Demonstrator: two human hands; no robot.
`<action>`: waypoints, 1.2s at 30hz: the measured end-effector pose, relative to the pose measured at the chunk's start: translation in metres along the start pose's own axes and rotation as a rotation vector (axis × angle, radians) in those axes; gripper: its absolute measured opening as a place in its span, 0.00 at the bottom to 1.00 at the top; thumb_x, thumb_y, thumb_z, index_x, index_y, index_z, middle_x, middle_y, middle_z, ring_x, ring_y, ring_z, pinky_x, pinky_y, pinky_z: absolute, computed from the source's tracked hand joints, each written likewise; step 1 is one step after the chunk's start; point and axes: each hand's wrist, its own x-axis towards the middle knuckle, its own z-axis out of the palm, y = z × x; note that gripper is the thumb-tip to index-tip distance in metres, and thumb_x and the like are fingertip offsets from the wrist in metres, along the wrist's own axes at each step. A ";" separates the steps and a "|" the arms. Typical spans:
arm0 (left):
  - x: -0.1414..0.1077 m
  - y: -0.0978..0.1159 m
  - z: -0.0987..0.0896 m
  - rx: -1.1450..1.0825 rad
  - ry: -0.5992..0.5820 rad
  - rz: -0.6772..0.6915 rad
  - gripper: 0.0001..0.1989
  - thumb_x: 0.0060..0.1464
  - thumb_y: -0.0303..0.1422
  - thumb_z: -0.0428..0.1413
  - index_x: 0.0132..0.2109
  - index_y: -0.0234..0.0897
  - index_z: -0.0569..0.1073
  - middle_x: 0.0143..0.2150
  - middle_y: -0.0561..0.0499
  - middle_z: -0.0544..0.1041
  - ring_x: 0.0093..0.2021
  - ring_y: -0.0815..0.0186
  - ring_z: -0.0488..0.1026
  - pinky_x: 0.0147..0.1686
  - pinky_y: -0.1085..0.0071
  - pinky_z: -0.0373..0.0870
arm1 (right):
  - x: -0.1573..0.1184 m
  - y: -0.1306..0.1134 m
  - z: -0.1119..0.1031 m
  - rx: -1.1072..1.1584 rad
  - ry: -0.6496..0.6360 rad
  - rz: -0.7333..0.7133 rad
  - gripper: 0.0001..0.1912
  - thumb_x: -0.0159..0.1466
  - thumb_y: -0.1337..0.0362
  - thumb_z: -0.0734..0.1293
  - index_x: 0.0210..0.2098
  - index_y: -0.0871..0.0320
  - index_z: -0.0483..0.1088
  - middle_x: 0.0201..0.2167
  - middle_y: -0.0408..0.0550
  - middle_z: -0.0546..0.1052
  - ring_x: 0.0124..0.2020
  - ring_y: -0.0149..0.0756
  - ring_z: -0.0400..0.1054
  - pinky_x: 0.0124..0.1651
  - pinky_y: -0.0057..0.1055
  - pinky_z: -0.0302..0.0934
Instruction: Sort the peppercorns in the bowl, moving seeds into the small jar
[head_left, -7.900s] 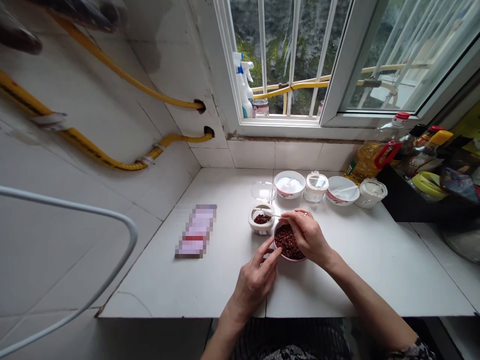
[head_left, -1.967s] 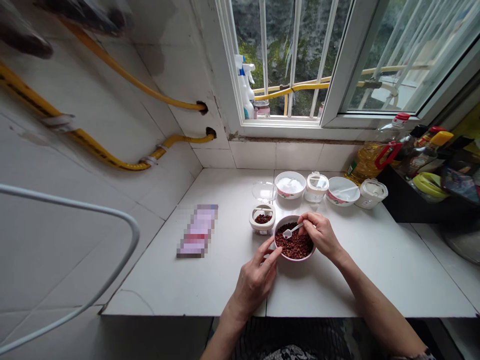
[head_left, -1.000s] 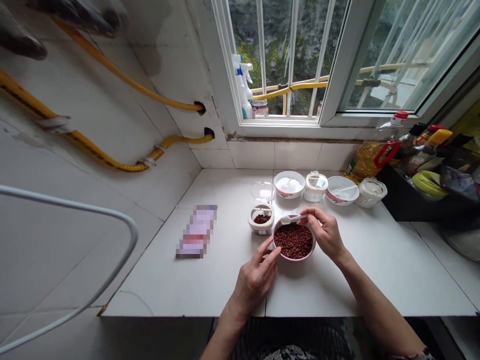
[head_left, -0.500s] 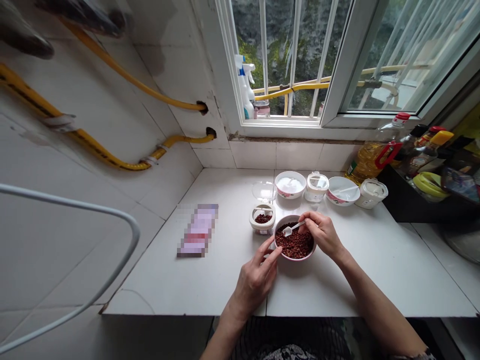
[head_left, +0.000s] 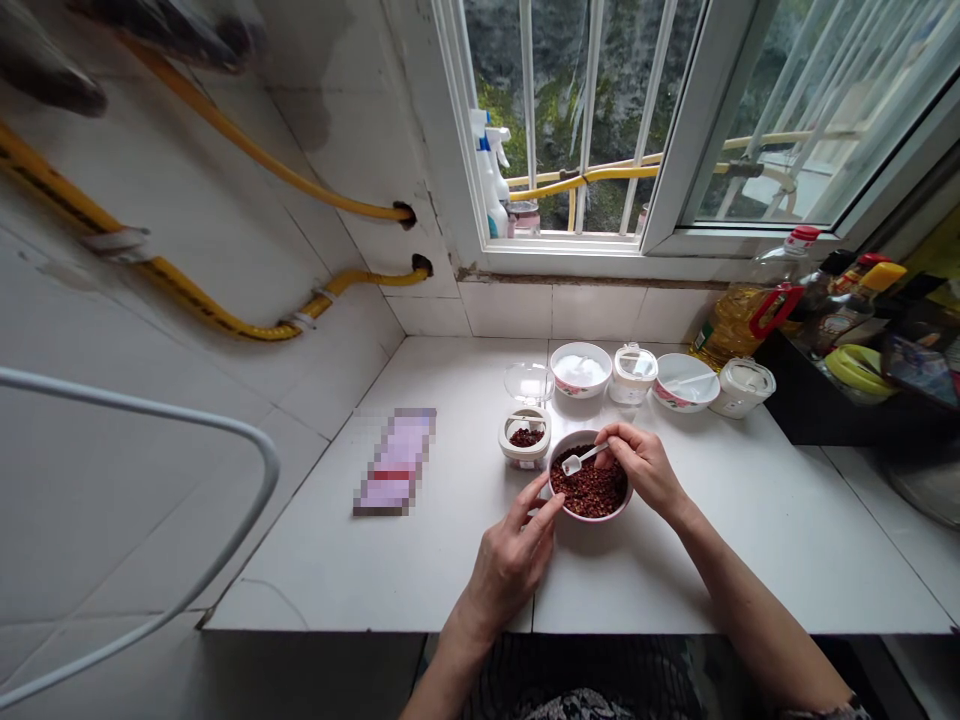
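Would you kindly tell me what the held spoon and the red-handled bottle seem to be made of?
The held spoon looks like smooth plastic, given its plain, opaque white surface. The red-handled bottle seems glossy, clear plastic, given its see-through walls, though glass is possible.

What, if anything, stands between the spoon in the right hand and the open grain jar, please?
Only the left rim of the grain bowl stands between the spoon and the open grain jar; I see nothing else. The left hand touches the bowl just nearer the person, beside that path.
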 end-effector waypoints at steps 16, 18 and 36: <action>-0.001 0.000 0.000 0.004 -0.008 0.000 0.21 0.64 0.20 0.50 0.62 0.36 0.67 0.62 0.35 0.70 0.47 0.65 0.80 0.45 0.71 0.80 | 0.000 -0.013 0.018 -0.142 0.098 -0.334 0.10 0.70 0.64 0.59 0.44 0.55 0.72 0.37 0.51 0.83 0.40 0.40 0.77 0.46 0.39 0.70; -0.001 -0.001 0.000 0.010 -0.002 0.002 0.21 0.64 0.20 0.50 0.62 0.36 0.67 0.62 0.34 0.70 0.47 0.65 0.80 0.45 0.71 0.80 | 0.000 -0.013 0.024 -0.292 0.055 -0.492 0.11 0.70 0.68 0.59 0.44 0.54 0.72 0.38 0.50 0.83 0.40 0.40 0.77 0.51 0.42 0.68; -0.001 0.000 0.000 0.007 -0.010 -0.002 0.21 0.63 0.19 0.50 0.62 0.36 0.67 0.62 0.34 0.70 0.47 0.65 0.80 0.45 0.71 0.80 | 0.002 0.004 0.004 -0.466 0.004 -0.268 0.12 0.64 0.71 0.59 0.31 0.54 0.73 0.26 0.45 0.81 0.37 0.41 0.75 0.49 0.39 0.65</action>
